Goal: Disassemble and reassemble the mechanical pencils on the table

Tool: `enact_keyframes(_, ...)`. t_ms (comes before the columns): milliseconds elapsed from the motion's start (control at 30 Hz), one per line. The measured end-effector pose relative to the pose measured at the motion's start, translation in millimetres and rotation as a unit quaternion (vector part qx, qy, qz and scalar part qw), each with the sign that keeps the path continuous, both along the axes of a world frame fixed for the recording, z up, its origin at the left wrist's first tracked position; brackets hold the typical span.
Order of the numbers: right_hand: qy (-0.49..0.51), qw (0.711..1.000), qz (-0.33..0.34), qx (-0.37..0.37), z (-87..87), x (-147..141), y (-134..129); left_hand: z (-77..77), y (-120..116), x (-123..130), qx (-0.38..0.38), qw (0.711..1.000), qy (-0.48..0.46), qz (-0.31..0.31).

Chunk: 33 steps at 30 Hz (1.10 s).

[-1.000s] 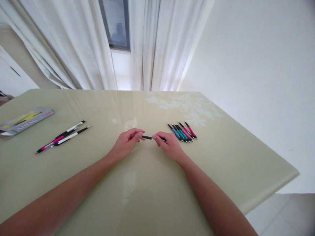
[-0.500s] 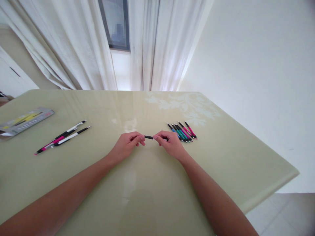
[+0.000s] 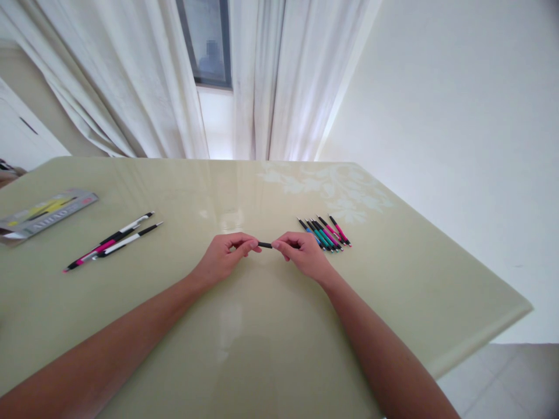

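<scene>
A dark pen (image 3: 265, 245) spans the gap between my two hands above the table (image 3: 244, 302). Its left end is pinched in my left hand (image 3: 228, 256), its right end in my right hand (image 3: 301, 254); the fingers hide both ends. Just beyond my right hand lie several pens (image 3: 325, 234) side by side, with blue, green, purple and pink barrels and black grips. At the left, a few white, black and pink pens (image 3: 126, 237) lie overlapping in a loose pile.
A grey and yellow pen box (image 3: 50, 213) lies at the table's far left. Long white curtains (image 3: 144, 75) and a dark-framed window (image 3: 205, 43) stand behind the far edge. A white wall (image 3: 458, 145) rises at the right.
The pen between my hands is slightly shifted, and the fingertips of my left hand have moved a little to the right along with it. The pens on the table lie as before.
</scene>
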State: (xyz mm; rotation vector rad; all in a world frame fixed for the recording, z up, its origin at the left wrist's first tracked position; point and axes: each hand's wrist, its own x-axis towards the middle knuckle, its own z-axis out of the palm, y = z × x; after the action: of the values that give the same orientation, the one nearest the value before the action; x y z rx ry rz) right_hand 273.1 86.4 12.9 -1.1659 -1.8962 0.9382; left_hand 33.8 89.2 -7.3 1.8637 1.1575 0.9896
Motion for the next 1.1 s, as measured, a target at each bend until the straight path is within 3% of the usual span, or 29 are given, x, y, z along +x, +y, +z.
enact_keyframes(267,0.082,0.994,-0.037,-0.061,-1.8,-2.1,1.3,-0.4,-4.9,2.0,0.034,0.999,-0.006,0.0)
enact_keyframes(400,0.158,0.983,-0.095,-0.014,-3.8,-12.0,-2.5,-1.2,-6.3,3.7,0.055,0.998,-0.006,-0.014)
enact_keyframes(600,0.144,0.986,-0.075,0.026,-0.8,-19.8,-9.7,-3.9,-4.8,2.7,0.071,0.997,-0.004,-0.023)
enact_keyframes(700,0.153,0.983,-0.093,0.048,-0.9,-17.1,-6.0,-4.5,-5.3,3.7,0.064,0.998,-0.009,-0.005)
enact_keyframes(800,0.224,0.963,-0.14,0.05,-1.6,-8.1,1.8,-4.5,-4.9,4.5,0.048,0.998,-0.024,0.018)
enact_keyframes(967,0.269,0.956,-0.119,-0.023,-5.6,3.3,10.9,-3.9,-1.7,2.9,0.049,0.993,-0.074,0.074)
enact_keyframes(1100,0.362,0.918,-0.08,-0.139,-7.7,-3.5,8.9,-4.2,-1.7,3.2,0.049,0.994,-0.073,0.067)
